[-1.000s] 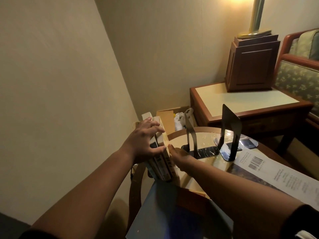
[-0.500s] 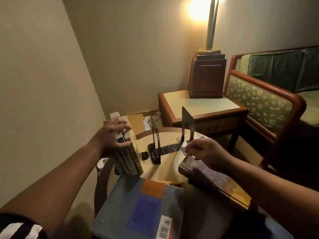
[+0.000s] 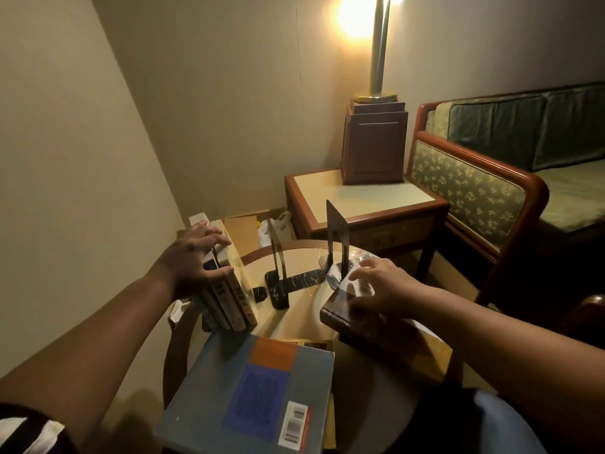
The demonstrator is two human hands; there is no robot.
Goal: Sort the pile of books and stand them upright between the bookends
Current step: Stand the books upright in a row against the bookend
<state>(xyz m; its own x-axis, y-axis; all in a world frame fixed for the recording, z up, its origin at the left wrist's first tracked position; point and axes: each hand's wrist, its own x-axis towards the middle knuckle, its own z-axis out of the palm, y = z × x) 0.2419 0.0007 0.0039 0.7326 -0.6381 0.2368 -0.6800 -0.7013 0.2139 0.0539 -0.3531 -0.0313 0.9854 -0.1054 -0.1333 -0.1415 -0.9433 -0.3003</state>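
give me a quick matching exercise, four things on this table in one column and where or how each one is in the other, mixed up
1 upright books
2 brown book
3 grey book
4 bookends

a lying flat nearest the camera, barcode showing
b standing with nothing between them
c gripped by the left hand
d under the right hand

Pairs: 1-c, 2-d, 3-a, 4-b

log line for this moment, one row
left hand: grips upright books | right hand: on brown book | bookends: no books between yet
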